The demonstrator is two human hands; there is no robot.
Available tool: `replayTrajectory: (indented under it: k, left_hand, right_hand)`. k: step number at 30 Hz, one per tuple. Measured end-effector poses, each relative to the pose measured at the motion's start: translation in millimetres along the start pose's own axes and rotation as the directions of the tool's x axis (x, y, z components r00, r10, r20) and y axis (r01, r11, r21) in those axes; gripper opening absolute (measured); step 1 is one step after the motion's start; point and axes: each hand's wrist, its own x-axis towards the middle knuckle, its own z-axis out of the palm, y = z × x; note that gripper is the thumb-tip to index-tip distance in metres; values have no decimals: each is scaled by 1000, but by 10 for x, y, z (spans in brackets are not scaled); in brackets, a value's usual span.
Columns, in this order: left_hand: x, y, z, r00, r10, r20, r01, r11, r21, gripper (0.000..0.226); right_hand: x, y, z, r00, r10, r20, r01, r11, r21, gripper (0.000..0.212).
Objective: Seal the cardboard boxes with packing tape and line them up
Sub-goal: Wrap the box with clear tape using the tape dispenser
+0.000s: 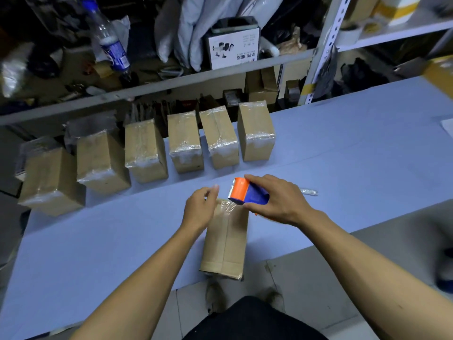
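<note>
cluttered storage shelves (171, 79) run behind a long blue tabletop (343, 148), stuffed with bags, a plastic bottle (111, 42) and a white product box (232, 49). six taped-up cardboard boxes (183, 141) sit in a row along the far edge of the tabletop, side by side with small gaps, clear tape shiny over their tops. one more box (225, 244) lies lengthwise at the near edge, its near end poking a bit past that edge. right hand (279, 200) grips an orange and blue tape dispenser (247, 191) over the far end of that box, fingers curled round it, with a bit of clear tape (226, 204) stretched down onto the cardboard. left hand (199, 209) is at the box's far left corner, fingers loosely bent, holding nothing that i can see. small crumpled scrap of tape (309, 192) lies on the tabletop, right of the dispenser.
</note>
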Motion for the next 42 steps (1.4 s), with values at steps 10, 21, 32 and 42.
replayTrajectory:
  k: [10, 21, 32, 42]
  left_hand:
    - [73, 386, -167, 869, -113, 481, 354, 822, -446, 23]
    - [166, 287, -190, 906, -70, 417, 233, 906, -354, 19]
    - [228, -39, -204, 979, -179, 93, 202, 901, -384, 15]
    - [300, -451, -174, 969, -245, 32, 243, 925, -293, 17]
  right_hand:
    - [24, -87, -110, 996, -38, -81, 43, 997, 67, 81]
    - [91, -200, -127, 996, -85, -7, 85, 995, -60, 81]
    - [12, -11, -75, 996, -26, 81, 36, 992, -121, 81]
    - [-165, 274, 0, 995, 9, 97, 10, 981, -193, 75]
